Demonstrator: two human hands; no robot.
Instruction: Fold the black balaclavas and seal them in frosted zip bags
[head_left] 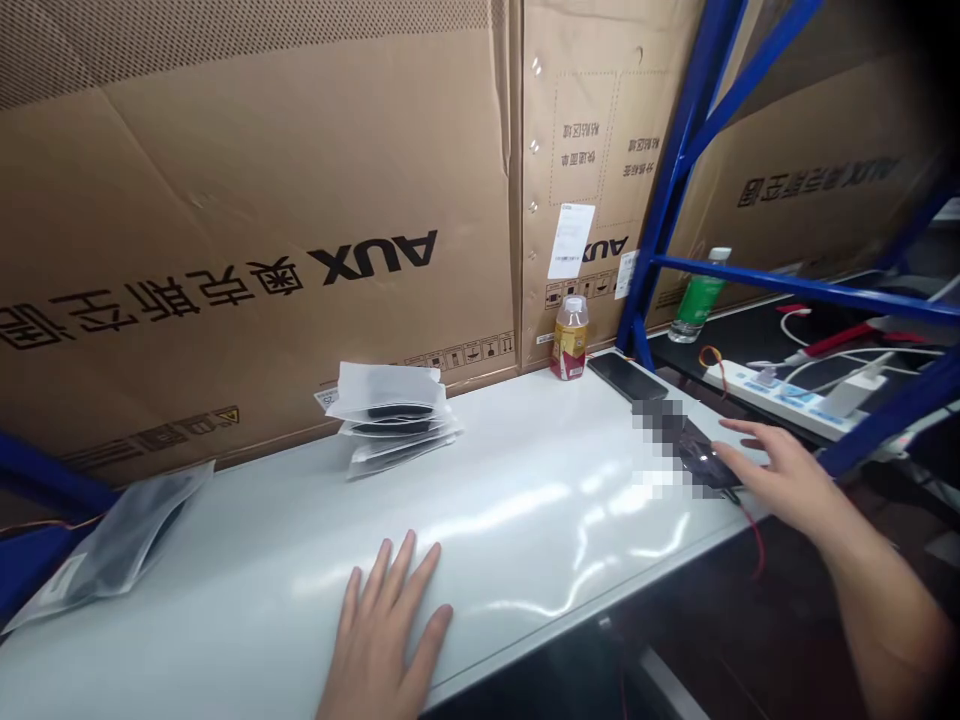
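Observation:
My left hand [386, 630] lies flat on the white tabletop [247, 570] near its front edge, fingers spread, holding nothing. At the right end, my right hand [772, 470] reaches over a dark phone-like device [709, 455] with its fingers apart. Fingertips are at the device's edge; whether they touch it I cannot tell. Blocky blurring covers the device's left part, and a red cable [759, 545] hangs beside it over the table edge. Behind it lies a black smartphone [626, 377].
A stack of white pouches [394, 420] stands at the back, and a translucent pouch [124, 545] lies at left. A drink bottle [570, 340] stands before large cardboard boxes [255, 180]. Blue rack posts [679, 190], a power strip [787, 398] and a green-labelled bottle [699, 298] are at right.

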